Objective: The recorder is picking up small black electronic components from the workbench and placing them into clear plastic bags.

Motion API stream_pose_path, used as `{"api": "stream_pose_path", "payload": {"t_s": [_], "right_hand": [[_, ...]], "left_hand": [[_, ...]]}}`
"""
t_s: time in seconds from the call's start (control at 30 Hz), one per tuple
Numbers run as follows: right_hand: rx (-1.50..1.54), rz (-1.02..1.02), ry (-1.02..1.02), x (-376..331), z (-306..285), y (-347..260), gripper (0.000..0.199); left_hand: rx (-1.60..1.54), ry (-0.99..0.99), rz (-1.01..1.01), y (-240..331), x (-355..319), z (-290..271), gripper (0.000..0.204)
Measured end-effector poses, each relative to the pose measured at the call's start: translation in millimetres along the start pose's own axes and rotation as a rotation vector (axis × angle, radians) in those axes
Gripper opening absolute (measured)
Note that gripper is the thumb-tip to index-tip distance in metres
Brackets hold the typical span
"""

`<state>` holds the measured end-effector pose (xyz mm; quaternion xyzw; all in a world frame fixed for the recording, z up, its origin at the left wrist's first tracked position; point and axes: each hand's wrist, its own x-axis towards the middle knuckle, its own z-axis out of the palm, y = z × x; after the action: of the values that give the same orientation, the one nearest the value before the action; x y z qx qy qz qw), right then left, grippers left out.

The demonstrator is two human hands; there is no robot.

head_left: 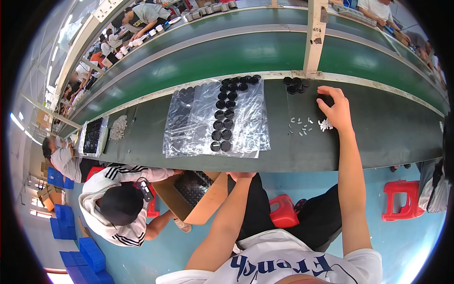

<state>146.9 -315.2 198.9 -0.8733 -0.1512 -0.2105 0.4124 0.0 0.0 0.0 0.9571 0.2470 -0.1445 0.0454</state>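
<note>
My right hand (pixel 336 110) reaches out over the dark worktable (pixel 378 137), fingers apart, its fingertips on or just above a black round disc (pixel 325 100). A small heap of white parts (pixel 325 125) lies just below that hand. More black discs (pixel 295 85) sit to its left near a post. My left hand (pixel 241 176) is at the table's front edge above a cardboard box (pixel 208 203); its fingers are hidden. A clear plastic sheet (pixel 198 118) carries rows of black discs (pixel 223 120).
A crouching person in a white striped jacket (pixel 120 199) holds the cardboard box of black parts under the table. A green conveyor (pixel 236 54) runs behind the table, with other workers beyond it. Red stools (pixel 401 199) and blue crates (pixel 90 253) stand on the floor.
</note>
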Motion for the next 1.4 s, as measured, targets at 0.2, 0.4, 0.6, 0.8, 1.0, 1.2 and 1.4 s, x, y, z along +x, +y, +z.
{"api": "stream_pose_path", "payload": {"t_s": [0.2,0.4,0.6,0.8,1.0,1.2,1.4], "right_hand": [[0.032,-0.013,0.019,-0.6,7.3,-2.5,0.036],[0.063,-0.037,0.007,1.3,6.4,-0.6,0.033],[0.042,0.002,-0.033,1.3,5.7,3.7,0.036],[-0.003,-0.086,-0.048,-0.1,5.5,7.4,0.039],[0.056,-0.065,-0.037,2.2,5.8,-1.3,0.036],[0.082,-0.128,0.046,1.3,2.6,-6.4,0.032],[0.081,-0.124,0.048,0.6,2.1,-6.8,0.032]], "left_hand": [[0.021,0.181,0.015,-12.0,2.1,7.8,0.076],[-0.027,0.155,0.033,-8.4,3.2,8.2,0.069],[-0.026,0.179,0.046,-5.2,2.8,10.0,0.068],[-0.024,0.166,0.058,-3.0,4.9,11.4,0.07],[0.026,0.153,0.022,-6.0,7.7,15.8,0.072],[-0.016,0.077,0.034,-5.1,5.3,7.7,0.072],[-0.003,0.012,0.032,-2.0,-0.3,-3.2,0.072]]}}
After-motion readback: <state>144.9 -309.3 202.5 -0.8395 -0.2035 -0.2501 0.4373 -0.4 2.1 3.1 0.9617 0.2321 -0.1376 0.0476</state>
